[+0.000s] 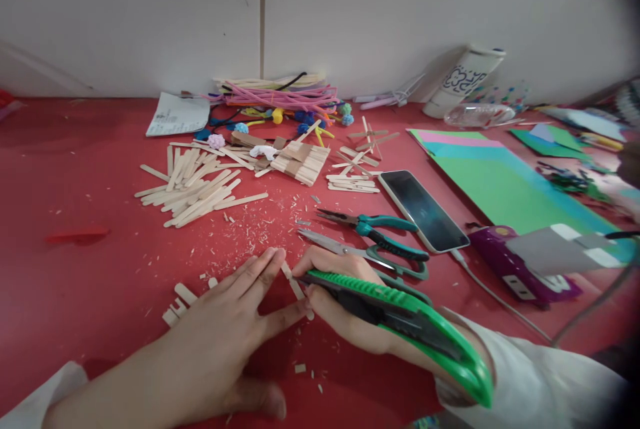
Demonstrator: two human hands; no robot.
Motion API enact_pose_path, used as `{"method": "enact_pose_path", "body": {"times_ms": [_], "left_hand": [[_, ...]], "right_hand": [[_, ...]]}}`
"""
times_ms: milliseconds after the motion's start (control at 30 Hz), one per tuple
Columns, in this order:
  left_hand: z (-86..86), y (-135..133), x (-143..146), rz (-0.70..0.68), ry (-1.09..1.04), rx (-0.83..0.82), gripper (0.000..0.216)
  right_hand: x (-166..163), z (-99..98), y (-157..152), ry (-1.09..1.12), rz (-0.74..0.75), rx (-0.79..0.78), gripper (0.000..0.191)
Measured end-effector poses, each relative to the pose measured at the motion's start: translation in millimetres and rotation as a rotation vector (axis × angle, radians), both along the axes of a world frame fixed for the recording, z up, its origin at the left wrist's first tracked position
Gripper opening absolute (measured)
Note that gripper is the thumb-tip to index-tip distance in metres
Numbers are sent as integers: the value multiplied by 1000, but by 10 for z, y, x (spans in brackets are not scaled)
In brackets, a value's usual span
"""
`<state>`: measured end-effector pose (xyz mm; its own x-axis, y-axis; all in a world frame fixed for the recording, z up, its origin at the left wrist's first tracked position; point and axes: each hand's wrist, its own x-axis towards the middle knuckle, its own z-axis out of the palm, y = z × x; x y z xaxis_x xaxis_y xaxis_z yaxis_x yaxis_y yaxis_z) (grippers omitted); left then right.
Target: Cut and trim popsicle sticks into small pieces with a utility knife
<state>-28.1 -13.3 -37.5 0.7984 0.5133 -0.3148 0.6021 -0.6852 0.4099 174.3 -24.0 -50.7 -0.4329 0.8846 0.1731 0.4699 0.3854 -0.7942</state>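
Note:
My left hand (227, 322) lies flat on the red table (75, 215), its fingers stretched out and pressing down a short piece of wooden craft stick (295, 285). My right hand (340, 305) is closed round a green and black utility knife (400, 315), whose tip touches the stick close to my left fingertips. Wood shavings lie scattered just beyond both hands.
A heap of craft sticks (197, 185) and a glued stick panel (303, 161) lie behind. Pliers (375, 229), scissors (360, 255), a phone (423, 209), coloured paper (495, 179), pipe cleaners (280, 97), a purple glue gun (520, 265) and cut stick bits (177, 302) surround the hands.

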Motion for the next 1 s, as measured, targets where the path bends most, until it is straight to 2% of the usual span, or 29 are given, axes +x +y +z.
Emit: {"method": "enact_pose_path", "body": {"times_ms": [200, 333, 567, 733, 1000], "left_hand": [[-28, -7, -30, 14, -4, 7, 88], [-28, 2, -29, -4, 13, 18, 86], [-29, -24, -21, 14, 28, 71, 88], [26, -17, -7, -6, 52, 60, 87], [-23, -16, -32, -4, 45, 96, 82]], "right_hand": [[-48, 7, -1, 14, -31, -87, 12], [-104, 46, -12, 62, -114, -186, 9], [-142, 76, 62, 403, -166, -536, 7], [-114, 26, 96, 553, -307, -797, 15], [-137, 81, 125, 645, -358, -969, 13]]}}
